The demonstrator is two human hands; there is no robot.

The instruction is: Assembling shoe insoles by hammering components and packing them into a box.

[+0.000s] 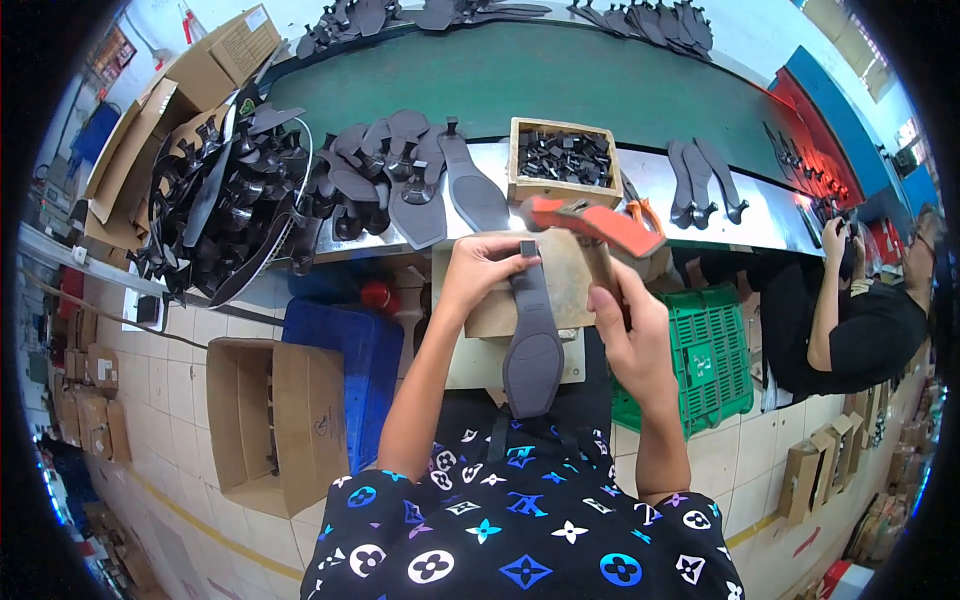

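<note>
My left hand (478, 272) pinches the heel end of a black shoe sole (533, 350), which lies with its broad front part toward me. A small square black heel tip (528, 249) shows on top, beside my thumb and fingers. In my right hand (637, 338) is a hammer (600, 222) with a red head, raised just to the right of the heel. My fingers wrap round its handle. Under the sole stands a tan work block (482, 312). Behind it, a wooden box (560, 189) holds many small black pieces.
Heeled soles (405, 170) lie heaped left of the box, beside an overfull basket (262, 262). Pliers with orange handles (645, 212) lie right of it. A green belt (520, 85) runs behind. A blue bin (365, 350), a cardboard box (310, 430), a green crate (708, 350) and a co-worker (850, 320) flank me.
</note>
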